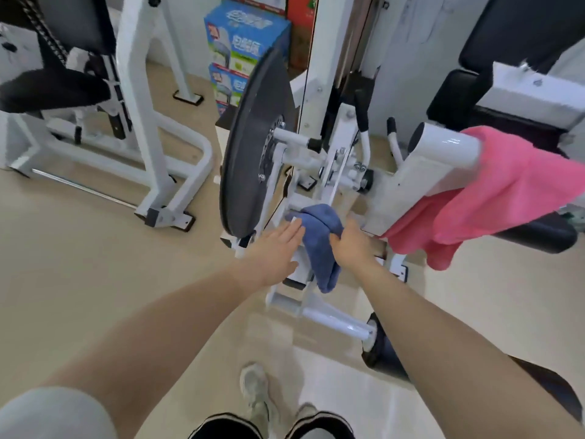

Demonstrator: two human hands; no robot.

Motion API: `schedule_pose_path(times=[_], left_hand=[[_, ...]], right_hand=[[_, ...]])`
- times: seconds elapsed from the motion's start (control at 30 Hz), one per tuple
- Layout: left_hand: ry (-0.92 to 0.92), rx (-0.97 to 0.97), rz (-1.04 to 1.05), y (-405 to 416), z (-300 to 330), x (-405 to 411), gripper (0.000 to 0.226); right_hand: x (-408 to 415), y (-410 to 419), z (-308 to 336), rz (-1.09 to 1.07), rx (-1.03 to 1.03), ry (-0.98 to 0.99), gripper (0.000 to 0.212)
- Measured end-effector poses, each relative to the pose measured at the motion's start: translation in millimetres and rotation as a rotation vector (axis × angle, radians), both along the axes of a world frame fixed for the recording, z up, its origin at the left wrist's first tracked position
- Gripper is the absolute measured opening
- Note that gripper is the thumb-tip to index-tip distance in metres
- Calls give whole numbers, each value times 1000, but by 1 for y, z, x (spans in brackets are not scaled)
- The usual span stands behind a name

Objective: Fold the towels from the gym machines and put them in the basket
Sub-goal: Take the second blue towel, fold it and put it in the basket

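Note:
A blue towel (pixel 321 245) hangs over a low white bar of the gym machine (pixel 335 160), its lower end dangling toward the floor. My right hand (pixel 354 245) is closed on the towel's right side. My left hand (pixel 275 248) lies flat with fingers spread, touching the towel's left edge. A pink towel (pixel 493 201) is draped over the machine's thick white arm at the right. No basket is in view.
A large dark weight plate (pixel 253 144) stands on edge just left of the blue towel. Another white machine frame (pixel 152 128) fills the left. Stacked blue cartons (pixel 243 49) stand at the back. Black pads (pixel 519 42) sit at the right. My shoes (pixel 259 397) are on the beige floor.

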State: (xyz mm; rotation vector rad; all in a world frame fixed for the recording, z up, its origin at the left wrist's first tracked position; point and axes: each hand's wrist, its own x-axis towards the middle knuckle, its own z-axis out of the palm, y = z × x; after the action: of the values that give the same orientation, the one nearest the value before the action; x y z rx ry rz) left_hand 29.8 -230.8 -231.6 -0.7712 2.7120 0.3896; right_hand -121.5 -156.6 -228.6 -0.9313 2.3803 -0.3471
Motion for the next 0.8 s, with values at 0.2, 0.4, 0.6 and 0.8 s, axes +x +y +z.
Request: schedule_pose_path(times=[0.2, 0.4, 0.6, 0.8], left_hand=[[35, 24, 21, -9, -13, -2, 67], [339, 250, 109, -4, 5, -3, 63], [777, 384, 140, 58, 75, -29, 44], [818, 494, -179, 180, 135, -72, 35]], right_hand=[[-9, -1, -10, 49, 14, 213, 23], [3, 52, 40, 13, -369, -244, 17], [-5, 147, 107, 77, -612, -468, 35], [-30, 261, 146, 198, -608, -376, 33]])
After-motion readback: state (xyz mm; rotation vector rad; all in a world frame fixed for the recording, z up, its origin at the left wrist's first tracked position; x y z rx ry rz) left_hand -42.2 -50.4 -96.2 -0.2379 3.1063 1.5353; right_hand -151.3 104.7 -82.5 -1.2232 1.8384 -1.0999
